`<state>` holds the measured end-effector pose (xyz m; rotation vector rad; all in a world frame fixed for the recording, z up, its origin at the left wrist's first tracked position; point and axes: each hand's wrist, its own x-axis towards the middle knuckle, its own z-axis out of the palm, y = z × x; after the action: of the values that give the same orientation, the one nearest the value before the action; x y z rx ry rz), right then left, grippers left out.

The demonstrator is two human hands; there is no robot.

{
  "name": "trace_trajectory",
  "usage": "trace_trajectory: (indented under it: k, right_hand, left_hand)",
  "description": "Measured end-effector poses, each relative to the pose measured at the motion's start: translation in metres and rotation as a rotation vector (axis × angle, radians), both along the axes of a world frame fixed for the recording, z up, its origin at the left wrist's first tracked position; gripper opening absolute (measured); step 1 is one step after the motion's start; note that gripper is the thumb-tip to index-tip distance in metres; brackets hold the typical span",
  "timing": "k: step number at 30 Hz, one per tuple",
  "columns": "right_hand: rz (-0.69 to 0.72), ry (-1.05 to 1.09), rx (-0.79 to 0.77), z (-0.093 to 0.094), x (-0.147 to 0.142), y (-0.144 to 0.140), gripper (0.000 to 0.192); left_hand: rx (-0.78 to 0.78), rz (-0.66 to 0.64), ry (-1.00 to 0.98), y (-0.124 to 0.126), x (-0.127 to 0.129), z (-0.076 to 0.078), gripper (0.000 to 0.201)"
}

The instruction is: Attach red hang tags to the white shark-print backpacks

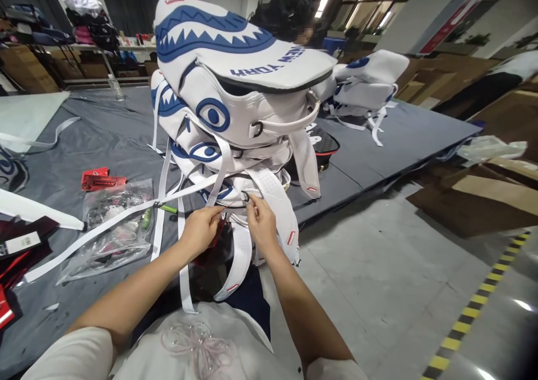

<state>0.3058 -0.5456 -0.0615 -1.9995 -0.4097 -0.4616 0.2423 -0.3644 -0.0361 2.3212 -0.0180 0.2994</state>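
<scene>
A stack of white backpacks [235,88] with blue shark faces stands on the grey mat in front of me, its white straps [168,200] hanging down. My left hand [200,228] pinches a thin string or tag loop at the bottom backpack. My right hand [261,223] pinches the same thin loop beside a small metal ring [246,197] on that backpack. Both hands sit close together, fingertips almost touching.
A clear plastic bag [113,228] with small items and red tags [98,179] lie on the grey mat [105,139] at left. Another white backpack [365,83] lies at the back right. Cardboard [474,200] and a yellow-black floor stripe [474,307] are at right.
</scene>
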Motion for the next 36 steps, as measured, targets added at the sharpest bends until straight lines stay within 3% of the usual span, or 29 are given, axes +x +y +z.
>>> trace_trajectory:
  k: [7,12,14,16,19,21,23,25,28,30,33,36]
  right_hand:
    - [0.0,-0.062,-0.055,-0.002,0.004,0.002,0.032]
    - [-0.036,0.01,-0.189,0.0,0.012,-0.007,0.024]
    - [-0.045,0.075,-0.172,0.004,0.012,-0.012,0.021]
    - [-0.067,0.101,-0.056,0.008,0.008,-0.014,0.018]
    - [-0.11,0.077,0.237,0.015,0.002,-0.011,0.016]
    - [-0.089,0.09,0.414,0.019,0.001,-0.004,0.018]
    - [-0.03,0.132,0.536,0.022,0.002,0.003,0.021]
    - [0.026,0.164,0.606,0.023,0.005,0.008,0.025]
    - [0.094,0.167,0.623,0.024,0.008,0.009,0.028]
    - [0.114,0.149,0.576,0.023,0.008,0.007,0.026]
    - [0.136,0.14,0.448,0.021,0.007,0.0,0.022]
    - [0.224,0.182,0.349,0.02,0.006,-0.006,0.021]
  left_hand:
    - [0.048,-0.055,0.072,-0.013,0.028,0.01,0.036]
    - [-0.233,-0.142,0.168,-0.021,0.051,0.018,0.03]
    - [-0.32,-0.212,0.217,-0.018,0.058,0.016,0.026]
    - [-0.445,-0.312,0.259,-0.011,0.059,0.014,0.029]
    - [-0.665,-0.507,0.345,0.005,0.055,0.013,0.056]
    - [-0.719,-0.574,0.378,0.015,0.049,0.012,0.07]
    - [-0.745,-0.557,0.343,0.019,0.044,0.009,0.073]
    - [-0.754,-0.428,0.229,0.018,0.042,0.002,0.058]
    - [-0.703,-0.139,0.026,0.008,0.041,-0.01,0.025]
    - [-0.621,-0.046,-0.132,0.002,0.04,-0.015,0.013]
    - [-0.393,-0.116,-0.351,-0.004,0.038,-0.014,0.012]
    - [-0.048,-0.181,-0.451,-0.006,0.034,-0.007,0.023]
